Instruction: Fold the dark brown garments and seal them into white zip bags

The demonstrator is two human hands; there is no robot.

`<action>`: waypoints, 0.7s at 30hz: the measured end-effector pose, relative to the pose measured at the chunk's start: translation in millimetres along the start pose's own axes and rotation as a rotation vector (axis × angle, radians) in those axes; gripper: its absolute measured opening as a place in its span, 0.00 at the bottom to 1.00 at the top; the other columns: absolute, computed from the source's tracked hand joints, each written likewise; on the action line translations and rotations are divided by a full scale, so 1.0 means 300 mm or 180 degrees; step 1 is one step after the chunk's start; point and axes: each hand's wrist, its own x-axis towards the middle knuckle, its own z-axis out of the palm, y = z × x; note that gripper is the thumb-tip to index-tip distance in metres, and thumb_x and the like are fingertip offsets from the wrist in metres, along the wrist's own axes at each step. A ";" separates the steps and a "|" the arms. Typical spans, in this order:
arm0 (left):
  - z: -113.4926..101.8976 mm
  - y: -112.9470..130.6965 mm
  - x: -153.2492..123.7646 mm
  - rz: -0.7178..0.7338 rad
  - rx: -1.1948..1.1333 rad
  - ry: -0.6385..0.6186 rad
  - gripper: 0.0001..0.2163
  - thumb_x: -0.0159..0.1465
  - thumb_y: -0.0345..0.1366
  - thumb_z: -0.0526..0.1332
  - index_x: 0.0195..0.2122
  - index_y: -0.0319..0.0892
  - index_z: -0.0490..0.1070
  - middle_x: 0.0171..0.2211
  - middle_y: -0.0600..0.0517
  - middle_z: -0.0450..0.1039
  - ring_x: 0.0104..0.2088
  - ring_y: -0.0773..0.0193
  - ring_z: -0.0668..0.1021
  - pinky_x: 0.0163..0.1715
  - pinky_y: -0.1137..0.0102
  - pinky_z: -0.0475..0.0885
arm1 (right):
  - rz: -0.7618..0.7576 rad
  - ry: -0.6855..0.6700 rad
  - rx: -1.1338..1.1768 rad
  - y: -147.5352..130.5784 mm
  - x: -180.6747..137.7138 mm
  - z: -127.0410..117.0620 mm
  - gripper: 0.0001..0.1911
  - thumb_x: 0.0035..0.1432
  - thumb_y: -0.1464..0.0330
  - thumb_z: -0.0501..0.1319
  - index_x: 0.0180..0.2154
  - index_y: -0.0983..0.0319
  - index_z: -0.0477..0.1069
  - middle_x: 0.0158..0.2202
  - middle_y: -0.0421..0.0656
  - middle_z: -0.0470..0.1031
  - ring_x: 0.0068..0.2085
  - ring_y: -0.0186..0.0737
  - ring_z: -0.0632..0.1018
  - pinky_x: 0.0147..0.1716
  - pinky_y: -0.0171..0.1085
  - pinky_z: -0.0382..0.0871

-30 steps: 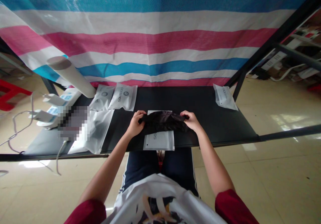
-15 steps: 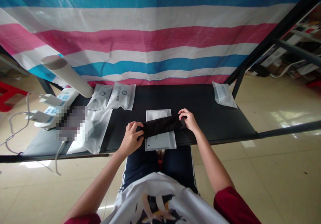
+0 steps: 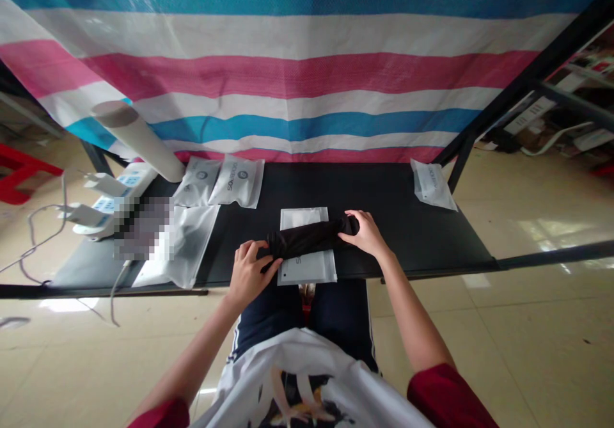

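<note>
A long black bundle of soft fabric (image 3: 309, 238), rolled or folded into a narrow shape, lies slantwise over a flat frosted zip bag (image 3: 307, 273). My left hand (image 3: 250, 269) grips the bundle's left end between thumb and fingers. At its right end, my right hand (image 3: 367, 234) holds it with the thumb in front and the fingers behind. What kind of item the fabric is, I cannot make out. The bundle covers the middle of the bag, whose upper and lower parts show on either side.
On the black table (image 3: 311, 185), filled frosted bags (image 3: 237, 182) stand at the back left, with a larger bag (image 3: 189, 249) in front. Further left are a power strip (image 3: 127, 185) and a tall white cylinder (image 3: 144, 143). Another filled bag (image 3: 433, 185) lies at the right. A striped sheet (image 3: 297, 70) hangs behind.
The black fabric looks narrower and more tightly rolled. My right hand's fingers now spread around its right end, and my left fingers have shifted on the left end. The view has moved slightly.
</note>
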 end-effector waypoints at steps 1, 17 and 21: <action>0.000 -0.002 0.009 -0.0149 -0.0091 0.0015 0.14 0.66 0.42 0.58 0.27 0.45 0.77 0.46 0.47 0.71 0.50 0.50 0.69 0.50 0.55 0.66 | 0.0092 0.0000 -0.0194 0.004 -0.007 0.000 0.28 0.46 0.57 0.71 0.49 0.60 0.72 0.45 0.49 0.74 0.47 0.53 0.72 0.49 0.48 0.67; -0.014 0.004 0.120 -0.0673 -0.0135 -0.0450 0.14 0.60 0.47 0.62 0.41 0.43 0.71 0.42 0.46 0.73 0.45 0.49 0.73 0.43 0.58 0.69 | 0.0605 -0.0049 0.0460 -0.051 -0.056 -0.008 0.11 0.60 0.60 0.59 0.40 0.59 0.71 0.37 0.47 0.78 0.40 0.49 0.78 0.39 0.40 0.70; -0.077 0.079 0.132 -0.1008 -0.0819 -0.0162 0.16 0.60 0.45 0.62 0.46 0.45 0.64 0.32 0.54 0.72 0.29 0.62 0.74 0.30 0.69 0.68 | 0.0710 0.0430 0.1324 -0.085 0.010 -0.045 0.16 0.56 0.57 0.62 0.41 0.60 0.69 0.37 0.45 0.78 0.40 0.46 0.78 0.39 0.38 0.71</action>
